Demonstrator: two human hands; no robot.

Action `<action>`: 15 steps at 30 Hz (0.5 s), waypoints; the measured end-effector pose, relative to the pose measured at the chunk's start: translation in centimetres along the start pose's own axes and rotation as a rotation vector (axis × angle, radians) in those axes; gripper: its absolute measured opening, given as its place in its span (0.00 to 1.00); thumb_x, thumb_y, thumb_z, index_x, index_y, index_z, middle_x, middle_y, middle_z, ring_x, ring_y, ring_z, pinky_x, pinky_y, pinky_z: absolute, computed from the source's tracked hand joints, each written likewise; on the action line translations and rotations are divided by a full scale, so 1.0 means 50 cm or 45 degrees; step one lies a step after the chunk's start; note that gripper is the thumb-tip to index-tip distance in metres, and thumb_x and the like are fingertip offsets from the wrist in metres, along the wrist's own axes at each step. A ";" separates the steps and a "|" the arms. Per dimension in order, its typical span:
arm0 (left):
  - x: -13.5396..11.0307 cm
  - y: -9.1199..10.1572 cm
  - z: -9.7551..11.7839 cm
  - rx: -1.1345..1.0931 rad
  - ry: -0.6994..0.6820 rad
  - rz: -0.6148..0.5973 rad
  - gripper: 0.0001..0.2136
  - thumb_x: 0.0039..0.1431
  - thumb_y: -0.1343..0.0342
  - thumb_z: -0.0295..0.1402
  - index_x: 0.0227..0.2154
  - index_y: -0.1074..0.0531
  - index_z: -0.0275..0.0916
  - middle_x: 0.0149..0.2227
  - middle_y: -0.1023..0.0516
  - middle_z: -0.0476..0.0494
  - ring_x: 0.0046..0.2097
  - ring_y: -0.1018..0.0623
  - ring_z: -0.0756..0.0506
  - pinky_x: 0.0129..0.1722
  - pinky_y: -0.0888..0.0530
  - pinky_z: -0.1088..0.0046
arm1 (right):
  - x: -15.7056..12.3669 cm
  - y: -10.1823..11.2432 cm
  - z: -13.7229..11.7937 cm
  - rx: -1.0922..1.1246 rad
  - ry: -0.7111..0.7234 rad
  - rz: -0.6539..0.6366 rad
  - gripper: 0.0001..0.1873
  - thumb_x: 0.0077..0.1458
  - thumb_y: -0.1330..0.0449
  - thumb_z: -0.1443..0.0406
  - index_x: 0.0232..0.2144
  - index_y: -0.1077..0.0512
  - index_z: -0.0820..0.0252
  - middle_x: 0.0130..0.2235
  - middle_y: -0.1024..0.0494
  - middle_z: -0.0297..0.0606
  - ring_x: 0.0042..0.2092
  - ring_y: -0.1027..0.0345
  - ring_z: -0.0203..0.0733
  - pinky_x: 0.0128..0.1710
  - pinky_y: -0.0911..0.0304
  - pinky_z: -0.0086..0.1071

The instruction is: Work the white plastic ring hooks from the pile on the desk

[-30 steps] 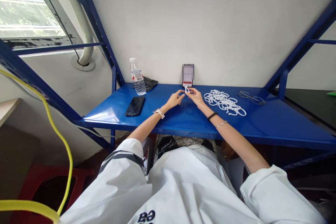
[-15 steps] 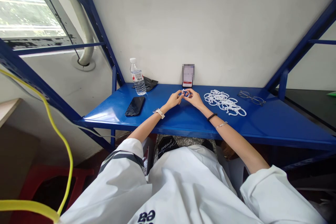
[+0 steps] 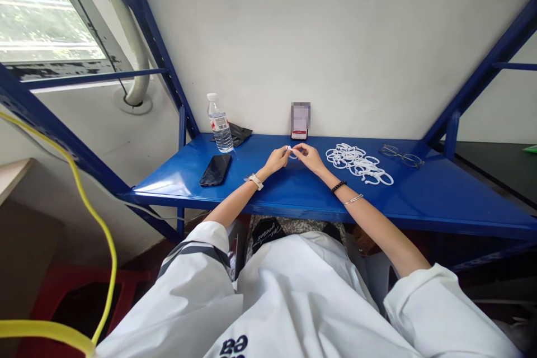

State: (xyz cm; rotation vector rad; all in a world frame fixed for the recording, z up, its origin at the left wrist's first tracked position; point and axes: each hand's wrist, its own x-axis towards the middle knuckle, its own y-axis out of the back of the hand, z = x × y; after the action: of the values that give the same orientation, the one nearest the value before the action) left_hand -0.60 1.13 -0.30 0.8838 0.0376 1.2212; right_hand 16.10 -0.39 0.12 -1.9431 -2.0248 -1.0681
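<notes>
My left hand (image 3: 277, 160) and my right hand (image 3: 309, 156) meet fingertip to fingertip over the blue shelf (image 3: 293, 190), both pinching one small white plastic ring (image 3: 291, 149) between them. The ring is mostly hidden by my fingers. A heap of several more white rings (image 3: 358, 163) lies on the shelf just right of my right hand.
A black phone (image 3: 215, 169) lies flat at the left, with a water bottle (image 3: 220, 123) and a dark pouch (image 3: 239, 133) behind it. A small upright phone (image 3: 300, 121) leans on the wall. Glasses (image 3: 401, 156) rest at the right. Blue frame struts rise on both sides.
The white ring was held up and open between my hands; my fingertips have since closed in on it and shifted slightly left and down.
</notes>
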 end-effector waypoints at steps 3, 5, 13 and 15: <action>-0.001 0.000 -0.001 0.029 0.006 0.001 0.14 0.67 0.59 0.40 0.36 0.32 0.37 0.15 0.33 0.53 0.21 0.30 0.49 0.28 0.35 0.75 | 0.000 0.000 0.001 -0.029 -0.016 0.000 0.15 0.52 0.42 0.53 0.30 0.26 0.58 0.32 0.23 0.36 0.28 0.34 0.39 0.32 0.37 0.33; -0.002 0.001 0.000 0.031 0.019 0.010 0.13 0.66 0.58 0.39 0.41 0.32 0.37 0.15 0.33 0.55 0.21 0.30 0.49 0.29 0.35 0.75 | 0.000 0.001 0.000 -0.042 -0.030 0.017 0.16 0.52 0.41 0.52 0.29 0.27 0.58 0.31 0.23 0.37 0.26 0.35 0.39 0.31 0.38 0.33; -0.007 0.006 0.013 0.046 0.061 0.066 0.16 0.63 0.54 0.46 0.43 0.34 0.38 0.15 0.34 0.57 0.19 0.32 0.50 0.27 0.37 0.76 | -0.001 0.004 -0.006 -0.114 -0.005 0.092 0.19 0.51 0.41 0.49 0.27 0.29 0.59 0.31 0.23 0.39 0.27 0.34 0.40 0.30 0.39 0.33; -0.007 0.005 0.012 0.075 0.040 0.063 0.16 0.64 0.54 0.47 0.39 0.33 0.38 0.15 0.34 0.56 0.19 0.33 0.50 0.26 0.38 0.76 | 0.000 0.003 -0.005 -0.131 0.014 0.081 0.18 0.51 0.41 0.49 0.27 0.29 0.59 0.31 0.23 0.39 0.27 0.34 0.40 0.30 0.39 0.34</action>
State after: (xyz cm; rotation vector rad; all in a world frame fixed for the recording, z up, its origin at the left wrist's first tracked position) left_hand -0.65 0.53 0.14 0.9214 0.0778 1.2858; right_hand 16.15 -0.54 0.36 -2.0309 -1.9248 -1.1872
